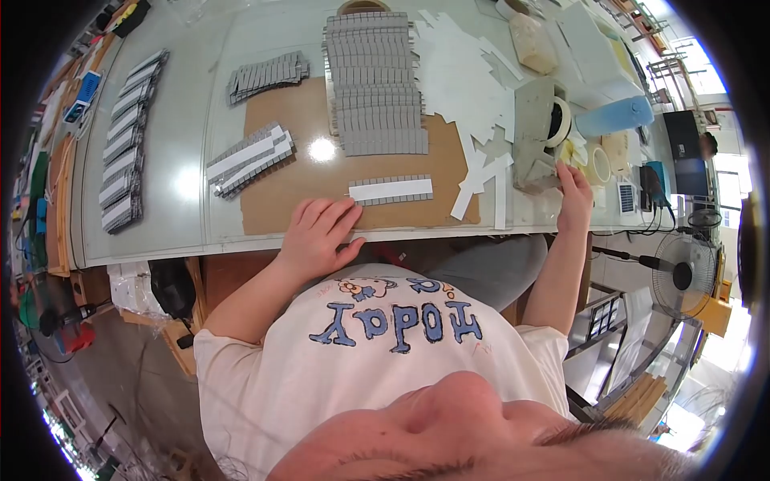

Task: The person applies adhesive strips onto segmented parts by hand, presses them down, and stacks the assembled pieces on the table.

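Note:
A grey segmented strip with a white band (391, 189) lies on the brown board (277, 210) near the table's front edge. My left hand (319, 234) rests at its left end, fingers spread and fingertips touching the strip's corner. At the right, my right hand (574, 192) is at the front corner of a grey tray (529, 132), its fingers pressed together; what they hold, if anything, is too small to make out. A large stack of grey strips (377, 88) lies beyond the white-banded strip. Two smaller piles, one grey (269, 78) and one white-banded (251, 159), sit left of it.
A long row of white-banded strips (128, 144) lies at the far left. White paper pieces (461, 76) spread right of the stack. Beyond the tray are a blue bottle (616, 117) and a tape roll (598, 163). A fan (682, 276) stands at the right.

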`<state>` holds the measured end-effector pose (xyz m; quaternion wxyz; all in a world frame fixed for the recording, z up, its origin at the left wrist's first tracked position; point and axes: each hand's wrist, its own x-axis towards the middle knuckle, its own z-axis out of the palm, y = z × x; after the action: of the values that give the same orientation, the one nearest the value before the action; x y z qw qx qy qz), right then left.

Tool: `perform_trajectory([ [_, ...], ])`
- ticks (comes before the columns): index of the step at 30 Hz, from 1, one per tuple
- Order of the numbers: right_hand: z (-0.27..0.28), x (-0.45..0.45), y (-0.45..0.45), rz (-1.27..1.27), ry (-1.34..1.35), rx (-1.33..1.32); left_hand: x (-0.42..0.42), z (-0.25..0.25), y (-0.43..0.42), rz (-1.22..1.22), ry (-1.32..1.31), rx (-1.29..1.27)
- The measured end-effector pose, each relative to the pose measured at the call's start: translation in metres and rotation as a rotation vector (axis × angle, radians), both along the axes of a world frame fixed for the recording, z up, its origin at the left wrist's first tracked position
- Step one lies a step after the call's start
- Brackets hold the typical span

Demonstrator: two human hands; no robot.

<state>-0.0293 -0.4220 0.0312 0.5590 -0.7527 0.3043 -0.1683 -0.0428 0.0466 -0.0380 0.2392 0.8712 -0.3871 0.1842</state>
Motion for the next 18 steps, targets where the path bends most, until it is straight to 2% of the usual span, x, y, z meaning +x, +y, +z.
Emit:
perform_trajectory([
  [4,0.003,0.020,0.001,0.048,-0.006,0.179,-0.001,-0.003,0.001,-0.002,-0.013,-0.024],
  [8,0.016,0.023,0.004,0.050,0.005,0.202,-0.002,-0.005,0.002,-0.011,-0.032,-0.045],
  [10,0.029,-0.001,0.029,-0.006,-0.254,0.002,-0.001,-0.004,0.003,-0.003,-0.041,-0.047],
  [12,0.032,-0.041,0.043,-0.059,-0.306,-0.059,-0.002,-0.003,0.003,-0.010,-0.041,-0.066],
  [14,0.012,-0.076,0.047,-0.023,-0.342,-0.087,0.000,-0.002,0.003,-0.004,-0.041,-0.067],
  [16,-0.019,-0.095,0.049,0.021,-0.231,-0.198,0.000,-0.002,0.001,-0.016,-0.028,-0.068],
  [18,-0.060,-0.095,0.029,-0.061,-0.108,-0.624,0.000,0.001,0.001,-0.039,-0.020,-0.095],
])
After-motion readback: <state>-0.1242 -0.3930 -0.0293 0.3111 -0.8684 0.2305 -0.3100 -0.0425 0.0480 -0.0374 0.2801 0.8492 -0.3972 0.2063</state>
